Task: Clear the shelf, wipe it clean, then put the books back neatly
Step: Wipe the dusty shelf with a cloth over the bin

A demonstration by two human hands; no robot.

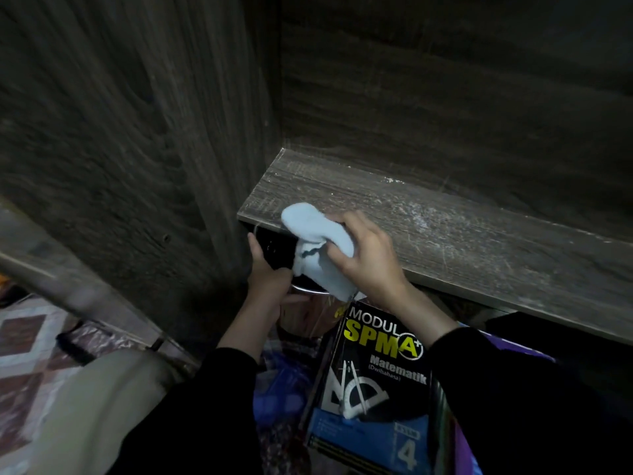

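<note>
A dark wooden shelf board [445, 228] runs from the centre to the right, bare of books and streaked with pale dust. My right hand [366, 255] grips a light blue cloth [315, 241] at the board's front left edge. My left hand [267, 272] is just below that edge, its fingers around the rim of a dark round container [301, 303]. A black and blue maths book [373, 382] lies below the shelf, with other books under and beside it.
The cupboard's side panel [137, 149] rises at the left and its back wall [445, 97] stands behind the shelf. A patterned floor [24, 344] shows at the lower left. A pale cushion-like object [92, 413] lies near my left arm.
</note>
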